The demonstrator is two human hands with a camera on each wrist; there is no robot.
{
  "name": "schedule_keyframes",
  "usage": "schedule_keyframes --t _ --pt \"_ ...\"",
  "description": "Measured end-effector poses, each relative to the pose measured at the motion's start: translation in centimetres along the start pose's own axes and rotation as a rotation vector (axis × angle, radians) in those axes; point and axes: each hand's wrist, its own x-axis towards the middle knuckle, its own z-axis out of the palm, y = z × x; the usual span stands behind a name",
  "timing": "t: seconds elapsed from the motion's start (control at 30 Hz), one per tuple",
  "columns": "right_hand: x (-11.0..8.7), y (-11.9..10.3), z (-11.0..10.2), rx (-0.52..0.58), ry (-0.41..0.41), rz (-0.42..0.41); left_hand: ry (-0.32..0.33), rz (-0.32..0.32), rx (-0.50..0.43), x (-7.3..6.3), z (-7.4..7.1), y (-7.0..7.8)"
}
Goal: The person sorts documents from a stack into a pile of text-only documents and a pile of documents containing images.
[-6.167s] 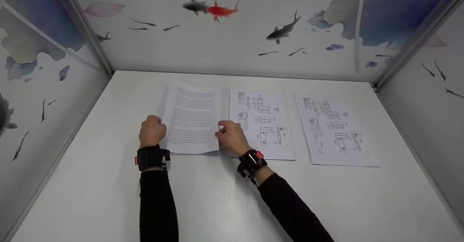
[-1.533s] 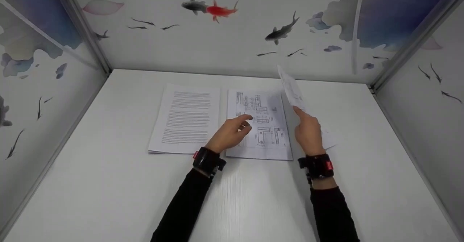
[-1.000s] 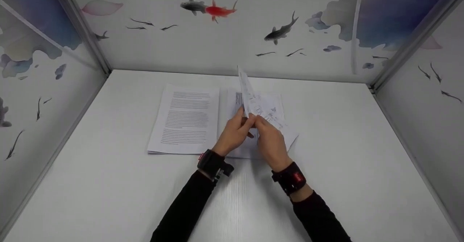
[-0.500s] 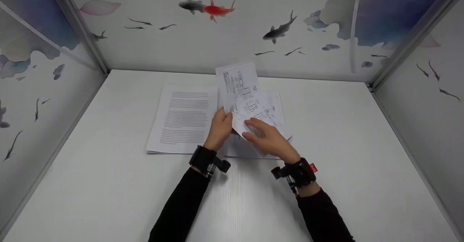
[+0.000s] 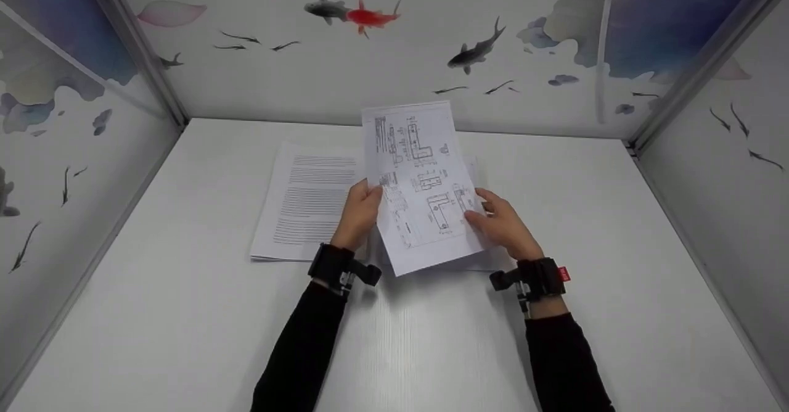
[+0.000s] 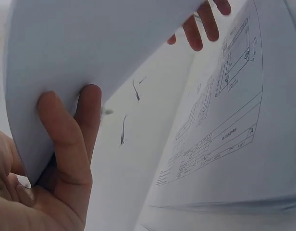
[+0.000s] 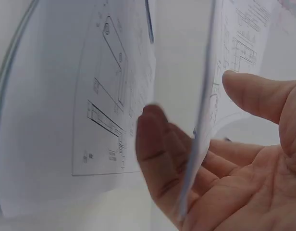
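A thin stack of printed technical drawings (image 5: 425, 171) is held up off the table, tilted, its printed face toward the head camera. My left hand (image 5: 356, 216) grips its left edge, thumb in front and fingers behind, as the left wrist view (image 6: 66, 144) also shows from the back. On the right edge, my right hand (image 5: 508, 228) holds it with the thumb over the printed side and the fingers behind. Beneath lies another stack of drawings (image 7: 104, 134), mostly hidden from the head view. Left of it rests a stack of text pages (image 5: 311, 214), partly covered by my left hand.
White table (image 5: 407, 350) with a wood-grain surface bears everything. Panels painted with fish enclose it at the back (image 5: 394, 60) and both sides. A camera strap (image 5: 336, 267) sits on each wrist.
The right-hand drawings were lifted and carried left over the middle stack. My left hand took their left edge; my right hand shifted to the right edge, and the sheets now lie flatter and turned forward.
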Motion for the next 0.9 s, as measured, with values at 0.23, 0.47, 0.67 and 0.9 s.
schedule_keyframes --t 0.23,0.47,0.67,0.9 --pt "-0.15 -0.36 -0.82 0.087 0.03 -0.04 0.011 0.017 0.009 0.11 -0.1 -0.08" --pt "-0.26 -0.51 -0.95 0.187 0.001 -0.025 -0.039 0.038 0.004 -0.02 -0.37 -0.2" --pt "-0.32 -0.65 -0.88 0.252 -0.059 -0.01 -0.007 0.044 0.085 -0.04 -0.47 -0.01" --pt "-0.14 -0.74 -1.09 0.258 0.06 0.008 -0.001 0.062 0.109 0.03 0.07 -0.02"
